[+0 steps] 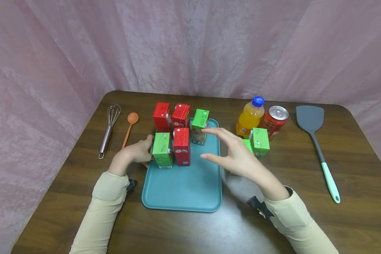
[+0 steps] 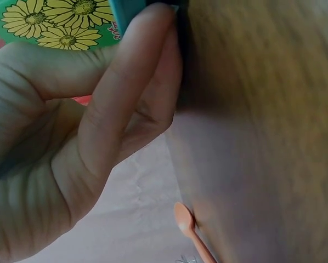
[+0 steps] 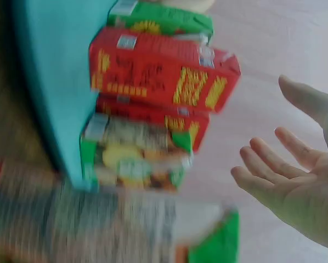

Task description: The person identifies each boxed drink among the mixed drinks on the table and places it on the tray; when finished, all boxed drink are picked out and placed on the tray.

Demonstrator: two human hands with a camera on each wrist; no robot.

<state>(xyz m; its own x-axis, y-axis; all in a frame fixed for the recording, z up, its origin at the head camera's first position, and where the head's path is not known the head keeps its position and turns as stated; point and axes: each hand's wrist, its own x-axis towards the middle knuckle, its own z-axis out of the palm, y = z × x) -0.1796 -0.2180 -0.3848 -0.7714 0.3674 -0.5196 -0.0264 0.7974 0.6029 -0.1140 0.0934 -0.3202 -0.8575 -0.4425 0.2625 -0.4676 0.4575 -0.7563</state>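
A teal tray point(image 1: 184, 190) lies on the wooden table with several red and green drink cartons standing on it. Its left rim is pinched between the thumb and fingers of my left hand point(image 1: 136, 151), beside the front green drink carton point(image 1: 162, 150); the left wrist view shows the rim point(image 2: 128, 13) at the fingertips. My right hand point(image 1: 231, 153) hovers over the tray's right side, fingers spread and holding nothing. Nearest its fingertips in the head view is the back green carton point(image 1: 199, 127). A red carton point(image 1: 182, 146) stands mid-tray. The right hand partly hides two green cartons point(image 1: 260, 141) off the tray.
Left of the tray lie a whisk point(image 1: 107, 135) and an orange spoon point(image 1: 132, 118). An orange drink bottle point(image 1: 250, 118) and a red can point(image 1: 274, 120) stand at back right. Farther right lies a grey spatula point(image 1: 310, 120) with a mint handle. A pink curtain point(image 1: 190, 46) hangs behind.
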